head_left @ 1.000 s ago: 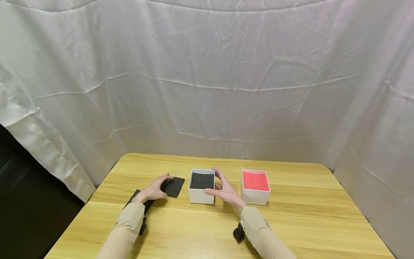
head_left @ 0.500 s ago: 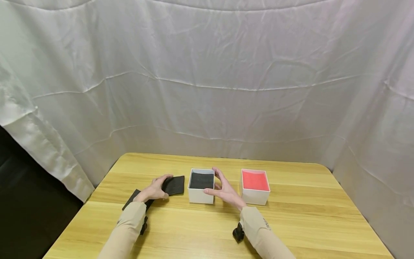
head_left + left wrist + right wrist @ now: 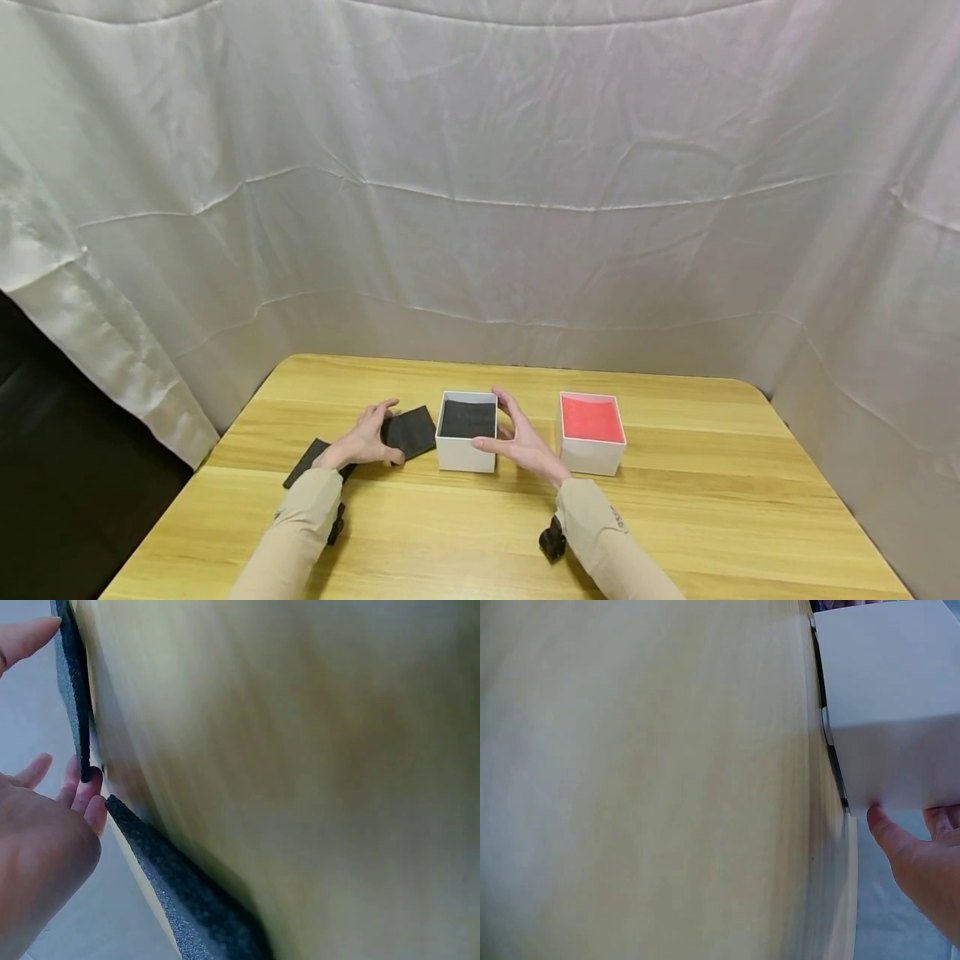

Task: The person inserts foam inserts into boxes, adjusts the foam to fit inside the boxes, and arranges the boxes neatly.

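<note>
My left hand [image 3: 363, 440] holds a square black foam pad [image 3: 410, 432] between thumb and fingers. In the left wrist view, the pad [image 3: 73, 690] appears almost edge-on, with fingertips at both ends. Its right corner comes close to an open white box [image 3: 467, 455] with black foam [image 3: 468, 419] inside. Around the box's right side, my right hand [image 3: 525, 446] grips with thumb at the front and fingers towards the back. The right wrist view shows fingertips against the white box [image 3: 900, 705]. Another black foam piece [image 3: 306, 462] lies partly hidden under my left wrist.
To the right of my right hand stands a second open white box [image 3: 592, 457] with a red lining or pad [image 3: 592, 417] inside. The wooden table [image 3: 712, 492] has rounded back corners. Pale curtains [image 3: 525, 250] hang behind it and at the sides.
My left hand has shifted slightly right with the black foam pad, which has turned and come closer to the box. My right hand and both boxes have stayed put.
</note>
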{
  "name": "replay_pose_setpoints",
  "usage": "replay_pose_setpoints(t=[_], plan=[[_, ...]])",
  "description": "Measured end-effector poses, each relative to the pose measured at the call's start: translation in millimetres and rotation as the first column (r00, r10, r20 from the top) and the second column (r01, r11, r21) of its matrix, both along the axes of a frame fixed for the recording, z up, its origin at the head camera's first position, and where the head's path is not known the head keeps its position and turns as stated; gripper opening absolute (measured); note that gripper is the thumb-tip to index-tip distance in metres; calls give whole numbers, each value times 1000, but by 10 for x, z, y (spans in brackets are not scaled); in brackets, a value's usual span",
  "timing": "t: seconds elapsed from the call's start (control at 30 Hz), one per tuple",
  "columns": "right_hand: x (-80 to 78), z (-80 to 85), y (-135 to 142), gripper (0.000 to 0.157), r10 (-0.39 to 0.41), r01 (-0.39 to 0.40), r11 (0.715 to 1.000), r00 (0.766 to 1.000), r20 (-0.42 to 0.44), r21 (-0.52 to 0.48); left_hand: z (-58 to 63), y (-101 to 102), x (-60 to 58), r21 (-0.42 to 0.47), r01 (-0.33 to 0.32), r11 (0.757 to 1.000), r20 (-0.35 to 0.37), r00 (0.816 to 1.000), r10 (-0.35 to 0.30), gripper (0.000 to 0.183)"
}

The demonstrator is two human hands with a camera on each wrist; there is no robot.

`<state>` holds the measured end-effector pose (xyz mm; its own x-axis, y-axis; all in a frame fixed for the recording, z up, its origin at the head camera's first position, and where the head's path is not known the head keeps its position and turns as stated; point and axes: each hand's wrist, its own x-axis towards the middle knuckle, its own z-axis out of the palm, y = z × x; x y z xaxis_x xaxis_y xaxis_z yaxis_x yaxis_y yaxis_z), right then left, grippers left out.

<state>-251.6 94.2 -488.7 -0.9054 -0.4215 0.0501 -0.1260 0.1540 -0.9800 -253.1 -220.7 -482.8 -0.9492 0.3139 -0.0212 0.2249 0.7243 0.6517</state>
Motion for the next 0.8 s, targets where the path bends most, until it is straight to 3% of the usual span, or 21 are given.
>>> replay_pose_setpoints(t=[0.2,0.37,0.53,0.8], plan=[[5,0,4,104,0,0,1000,1000,-6,-2,40,13,-3,68,-38,997,-9,999,38,95],[-2,-10,7,106,9,-9,1000,1000,-7,-1,66,-12,-4,167,-87,982,-17,996,91,69],[-12,-15,5,106,6,-6,1000,1000,-3,-4,83,-45,-3,251,-178,951,-36,981,193,49],[-11,-18,-3,104,-4,4,1000,1000,2,-14,139,-60,-27,344,-289,893,-49,945,325,45]])
